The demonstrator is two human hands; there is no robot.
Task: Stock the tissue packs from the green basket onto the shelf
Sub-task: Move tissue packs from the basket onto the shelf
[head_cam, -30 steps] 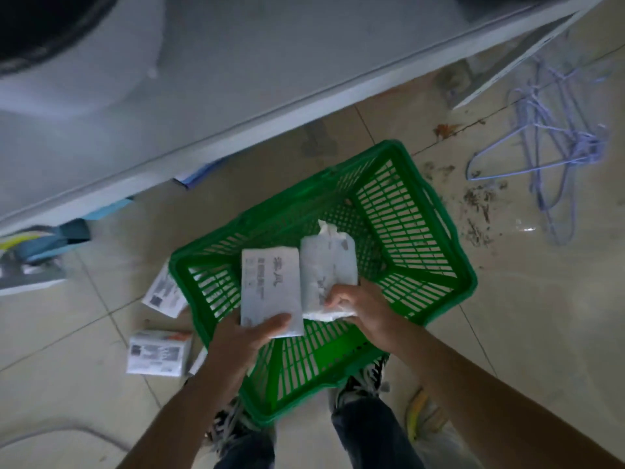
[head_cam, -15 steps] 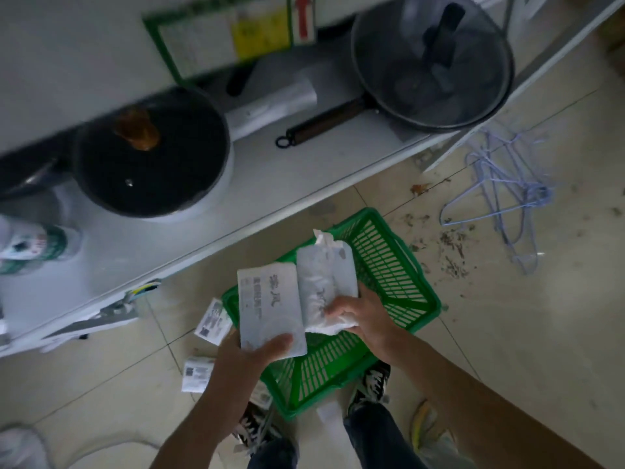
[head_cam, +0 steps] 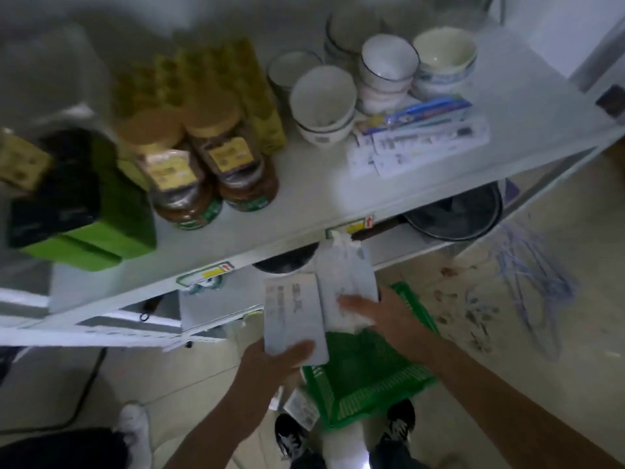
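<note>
- Two tissue packs [head_cam: 295,313] in smooth, faintly glossy plastic wrap, the right one [head_cam: 348,275] crinkled.
- Green basket [head_cam: 368,377] of slotted plastic.
- Shelf [head_cam: 304,204] of smooth, white-painted metal.
- Bowls [head_cam: 323,99] of glossy white ceramic.
- Jars [head_cam: 182,187] of shiny glass.
- Floor [head_cam: 541,333] of smooth, dirt-speckled tile.

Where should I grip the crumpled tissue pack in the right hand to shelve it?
Hedged: keep the crumpled tissue pack held at its lower end, where the right hand holds it from the right side. Its twisted top points toward the shelf, so it can go in top-first.
</note>
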